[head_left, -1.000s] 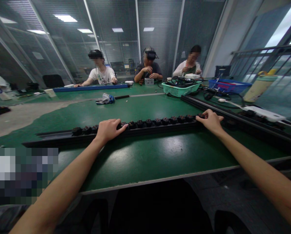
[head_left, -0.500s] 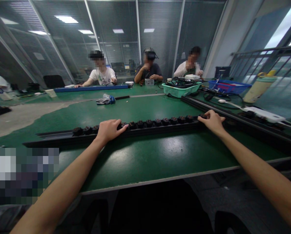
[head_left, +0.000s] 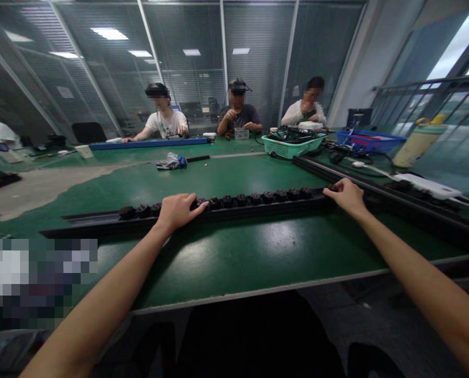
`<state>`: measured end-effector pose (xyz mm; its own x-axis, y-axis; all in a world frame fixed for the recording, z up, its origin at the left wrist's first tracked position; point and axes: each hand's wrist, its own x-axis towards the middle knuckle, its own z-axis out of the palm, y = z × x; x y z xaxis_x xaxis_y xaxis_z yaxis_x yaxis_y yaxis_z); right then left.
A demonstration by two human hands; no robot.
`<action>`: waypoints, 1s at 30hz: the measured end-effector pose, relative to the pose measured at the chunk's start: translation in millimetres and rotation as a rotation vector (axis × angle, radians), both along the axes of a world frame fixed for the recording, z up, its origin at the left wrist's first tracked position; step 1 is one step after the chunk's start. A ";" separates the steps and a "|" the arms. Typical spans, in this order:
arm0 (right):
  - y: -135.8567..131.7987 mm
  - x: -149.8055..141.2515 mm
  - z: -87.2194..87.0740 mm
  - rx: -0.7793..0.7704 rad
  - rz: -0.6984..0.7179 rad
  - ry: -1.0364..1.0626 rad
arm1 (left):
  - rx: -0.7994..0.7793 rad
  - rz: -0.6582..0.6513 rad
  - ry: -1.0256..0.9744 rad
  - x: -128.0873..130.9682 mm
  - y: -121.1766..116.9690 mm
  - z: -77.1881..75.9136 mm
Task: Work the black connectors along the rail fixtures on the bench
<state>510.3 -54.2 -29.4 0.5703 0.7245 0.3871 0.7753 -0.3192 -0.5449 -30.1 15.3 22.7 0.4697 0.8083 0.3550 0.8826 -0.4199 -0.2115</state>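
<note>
A long black rail (head_left: 254,211) lies across the green table in front of me, with a row of small black knob-like parts (head_left: 240,200) set along its channel. My left hand (head_left: 178,210) wraps over the rail left of its middle, thumb along the near side and fingers curled behind, covering some of the parts. Toward the right end, my right hand (head_left: 345,195) pinches another small black part (head_left: 330,188) at the channel. A gap separates that part from the row. The fingers hide most of it.
A second black rail (head_left: 380,194) runs diagonally on the right, beside a white power strip (head_left: 427,185). Beyond stand a green basket (head_left: 293,147) of cables, a blue basket (head_left: 370,142) and a yellow bottle (head_left: 419,144). Gloves (head_left: 172,161) lie farther back. Several people sit around the table.
My right hand has shifted slightly right along the rail with the small part. My left hand keeps its place on the rail. The middle person across the table has lowered a hand.
</note>
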 end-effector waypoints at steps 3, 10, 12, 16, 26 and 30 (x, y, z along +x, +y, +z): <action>-1.2 5.7 0.6 -0.007 -0.005 0.026 | 0.000 0.002 -0.001 -0.5 0.4 -0.8; 1.8 19.1 -5.6 0.003 -0.024 -0.012 | 0.022 -0.001 0.014 -1.4 1.4 -2.1; 2.5 22.8 -7.3 0.007 -0.032 -0.021 | 0.023 0.001 0.018 -1.4 1.5 -2.2; 2.3 26.7 -7.8 -0.001 -0.045 -0.016 | 0.017 0.014 0.022 -0.8 0.8 -1.4; 0.0 30.4 -6.4 -0.001 -0.071 -0.028 | 0.023 -0.009 0.007 -1.5 1.3 -2.4; -1.6 29.7 -5.3 -0.007 -0.081 -0.029 | 0.011 -0.009 -0.005 -1.4 1.2 -2.0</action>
<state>540.0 -55.8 -34.6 0.6153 0.6795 0.3996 0.7626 -0.3849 -0.5198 -31.5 16.5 20.7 0.4752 0.8000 0.3663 0.8798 -0.4254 -0.2123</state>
